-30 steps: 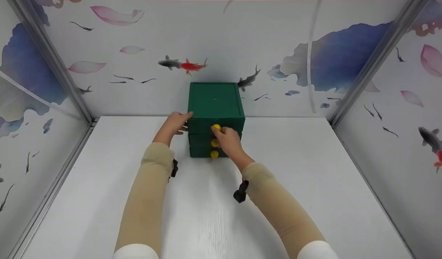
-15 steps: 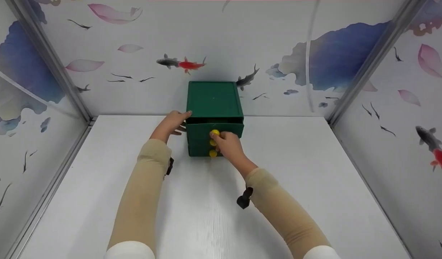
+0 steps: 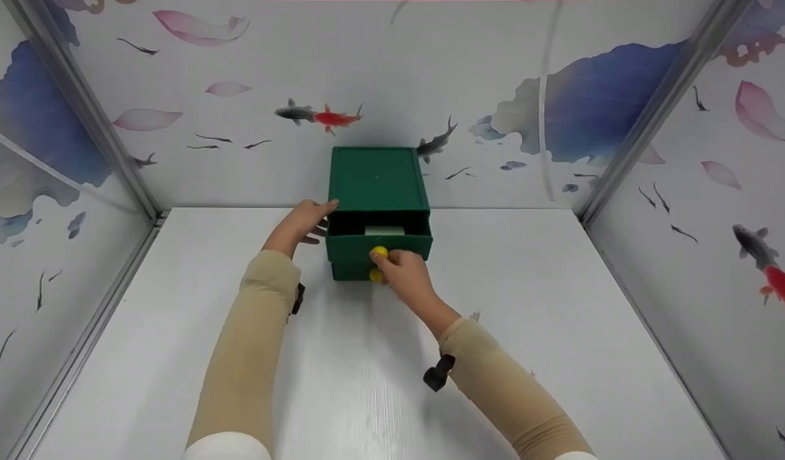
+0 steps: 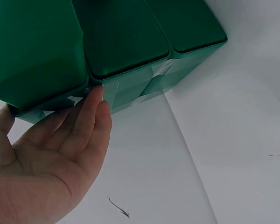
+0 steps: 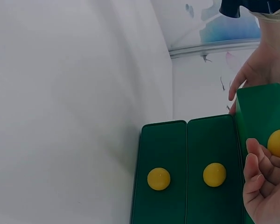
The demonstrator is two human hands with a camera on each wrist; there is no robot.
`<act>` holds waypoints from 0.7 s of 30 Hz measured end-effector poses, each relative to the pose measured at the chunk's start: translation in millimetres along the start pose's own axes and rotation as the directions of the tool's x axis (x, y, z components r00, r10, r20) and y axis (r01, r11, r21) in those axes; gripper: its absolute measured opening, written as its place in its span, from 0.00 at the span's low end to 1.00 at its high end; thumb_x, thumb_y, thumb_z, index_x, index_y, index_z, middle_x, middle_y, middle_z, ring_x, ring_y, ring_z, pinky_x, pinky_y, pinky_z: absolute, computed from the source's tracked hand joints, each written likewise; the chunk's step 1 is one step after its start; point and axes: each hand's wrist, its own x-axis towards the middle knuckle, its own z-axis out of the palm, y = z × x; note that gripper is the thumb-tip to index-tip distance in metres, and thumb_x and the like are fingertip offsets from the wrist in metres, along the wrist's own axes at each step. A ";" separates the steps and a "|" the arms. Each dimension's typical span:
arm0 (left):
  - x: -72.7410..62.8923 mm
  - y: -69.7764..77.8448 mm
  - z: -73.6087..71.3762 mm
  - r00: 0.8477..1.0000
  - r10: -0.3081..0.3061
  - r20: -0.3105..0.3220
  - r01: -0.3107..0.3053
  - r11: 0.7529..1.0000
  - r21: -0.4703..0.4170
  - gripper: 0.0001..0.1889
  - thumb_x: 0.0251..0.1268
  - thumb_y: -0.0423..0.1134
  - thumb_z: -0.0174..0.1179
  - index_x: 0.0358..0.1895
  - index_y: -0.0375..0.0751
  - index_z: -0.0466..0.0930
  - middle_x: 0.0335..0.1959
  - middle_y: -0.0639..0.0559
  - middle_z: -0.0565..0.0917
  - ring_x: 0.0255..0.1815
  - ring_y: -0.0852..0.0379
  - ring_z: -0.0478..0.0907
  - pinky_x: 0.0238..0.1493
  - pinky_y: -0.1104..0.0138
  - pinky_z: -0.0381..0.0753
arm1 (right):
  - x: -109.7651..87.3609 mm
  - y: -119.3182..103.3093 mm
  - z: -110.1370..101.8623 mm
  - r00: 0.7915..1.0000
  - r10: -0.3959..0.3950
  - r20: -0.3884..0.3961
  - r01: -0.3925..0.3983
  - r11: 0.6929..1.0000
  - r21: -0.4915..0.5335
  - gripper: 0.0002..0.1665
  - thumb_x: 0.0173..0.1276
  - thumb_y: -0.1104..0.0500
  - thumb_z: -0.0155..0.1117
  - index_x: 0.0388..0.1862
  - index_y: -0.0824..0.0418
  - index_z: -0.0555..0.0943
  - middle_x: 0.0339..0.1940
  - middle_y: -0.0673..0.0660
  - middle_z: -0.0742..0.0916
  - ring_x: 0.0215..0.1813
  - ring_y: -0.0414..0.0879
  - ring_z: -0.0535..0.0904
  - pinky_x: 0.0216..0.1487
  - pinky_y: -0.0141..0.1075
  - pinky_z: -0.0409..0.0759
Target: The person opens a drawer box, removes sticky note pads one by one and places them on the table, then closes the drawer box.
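In the head view, a green cabinet (image 3: 378, 179) stands at the far side of a white table (image 3: 367, 383), its top drawer (image 3: 348, 246) jutting partway out toward the near side. The right hand (image 3: 410, 278) pinches the yellow knob (image 3: 380, 252) on that drawer's front, coming in from the near right; the front's long axis runs left to right, across the line from cabinet to person. A pale thing (image 3: 385, 230) lies inside, just far of the front and beyond the grip. The left hand (image 3: 301, 223) is at the cabinet's left side, thumb on the top edge. The left wrist view shows its fingers extended along the green side, curled round nothing. The right wrist view shows the middle knob (image 5: 214, 174) and bottom knob (image 5: 158, 179) untouched, the right hand nearer the drawer front than the left.
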 end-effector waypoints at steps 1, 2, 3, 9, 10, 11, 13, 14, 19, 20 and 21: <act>-0.7 0.0 -0.6 1.000 0.001 -0.001 -0.001 1.000 -0.003 0.37 0.76 0.57 0.45 0.72 0.27 0.56 0.63 0.31 0.69 0.63 0.38 0.71 0.62 0.50 0.71 | -2.1 -0.2 0.2 1.000 -0.001 0.003 0.001 1.000 0.003 0.28 0.70 0.36 0.58 0.29 0.59 0.82 0.24 0.56 0.83 0.30 0.47 0.77 0.31 0.37 0.76; -1.0 -0.1 -0.8 1.000 0.001 -0.003 -0.001 1.000 -0.003 0.37 0.76 0.57 0.45 0.72 0.27 0.56 0.63 0.31 0.69 0.63 0.38 0.71 0.62 0.50 0.71 | -4.1 -0.4 0.4 1.000 -0.002 0.005 0.002 1.000 0.004 0.28 0.70 0.36 0.58 0.29 0.59 0.82 0.24 0.57 0.83 0.30 0.48 0.77 0.31 0.37 0.75; -1.1 -0.5 -0.7 1.000 0.000 -0.005 0.000 1.000 -0.007 0.37 0.76 0.57 0.45 0.72 0.27 0.56 0.63 0.32 0.69 0.63 0.38 0.71 0.62 0.50 0.71 | -6.2 -0.6 0.5 1.000 -0.004 0.007 0.004 1.000 0.005 0.28 0.69 0.35 0.58 0.29 0.59 0.82 0.24 0.57 0.83 0.30 0.48 0.77 0.31 0.38 0.75; -2.1 -5.2 2.1 1.000 0.005 -0.011 -0.005 1.000 -0.014 0.36 0.76 0.57 0.44 0.70 0.27 0.60 0.62 0.32 0.70 0.62 0.39 0.72 0.61 0.51 0.72 | -18.7 1.1 0.9 1.000 -0.025 0.014 0.025 1.000 0.014 0.28 0.69 0.35 0.58 0.31 0.59 0.83 0.25 0.57 0.84 0.30 0.48 0.77 0.31 0.38 0.75; -2.3 -6.1 2.6 1.000 0.003 -0.011 -0.003 1.000 -0.015 0.36 0.76 0.57 0.45 0.70 0.27 0.60 0.62 0.32 0.70 0.62 0.39 0.72 0.61 0.51 0.72 | -20.7 1.5 1.0 0.999 -0.030 0.016 0.030 0.999 0.015 0.28 0.69 0.35 0.58 0.31 0.59 0.83 0.25 0.58 0.84 0.30 0.48 0.77 0.31 0.38 0.75; -2.5 -6.8 3.1 1.000 -0.003 -0.010 0.003 1.000 -0.018 0.36 0.76 0.58 0.45 0.70 0.27 0.59 0.62 0.32 0.70 0.62 0.39 0.72 0.61 0.51 0.72 | -22.3 2.2 1.3 0.999 -0.035 0.018 0.035 0.999 0.014 0.29 0.69 0.35 0.58 0.31 0.60 0.83 0.24 0.58 0.84 0.30 0.48 0.77 0.31 0.38 0.74; -3.0 -7.8 3.5 1.000 -0.015 -0.007 0.014 1.000 -0.020 0.36 0.76 0.58 0.45 0.71 0.28 0.59 0.62 0.32 0.70 0.62 0.39 0.72 0.61 0.51 0.72 | -25.2 2.9 1.6 0.999 -0.044 0.024 0.044 0.999 0.016 0.30 0.69 0.35 0.58 0.32 0.61 0.83 0.24 0.59 0.84 0.29 0.49 0.78 0.30 0.38 0.74; -3.1 -7.8 3.5 1.000 -0.021 -0.005 0.021 1.000 -0.017 0.36 0.76 0.58 0.45 0.71 0.28 0.59 0.62 0.33 0.70 0.62 0.39 0.72 0.61 0.51 0.72 | -26.6 3.0 1.6 0.998 -0.050 0.028 0.050 0.999 0.015 0.30 0.69 0.35 0.58 0.32 0.61 0.83 0.23 0.58 0.84 0.29 0.49 0.78 0.30 0.38 0.74; -2.2 -3.0 2.3 1.000 -0.011 -0.005 0.011 1.000 -0.007 0.35 0.77 0.57 0.44 0.69 0.27 0.61 0.62 0.33 0.70 0.62 0.39 0.72 0.61 0.51 0.72 | -28.9 3.5 1.3 0.997 -0.067 0.027 0.067 0.998 0.022 0.30 0.68 0.33 0.58 0.32 0.59 0.84 0.21 0.53 0.83 0.30 0.51 0.79 0.29 0.39 0.75; -1.9 -1.6 1.9 1.000 -0.003 -0.006 0.003 1.000 -0.001 0.35 0.77 0.57 0.44 0.69 0.27 0.61 0.62 0.32 0.71 0.62 0.39 0.72 0.61 0.51 0.72 | -29.3 3.2 0.9 0.997 -0.072 0.025 0.072 0.997 0.024 0.30 0.68 0.33 0.58 0.32 0.58 0.84 0.21 0.52 0.83 0.30 0.51 0.79 0.29 0.39 0.75; -1.7 -0.5 1.5 1.000 0.004 -0.008 -0.004 1.000 -0.002 0.35 0.77 0.57 0.44 0.69 0.26 0.61 0.62 0.32 0.70 0.62 0.39 0.72 0.61 0.50 0.72 | -29.8 2.8 0.5 0.997 -0.078 0.021 0.077 0.997 0.026 0.30 0.68 0.33 0.58 0.32 0.58 0.84 0.21 0.52 0.83 0.30 0.52 0.79 0.29 0.39 0.75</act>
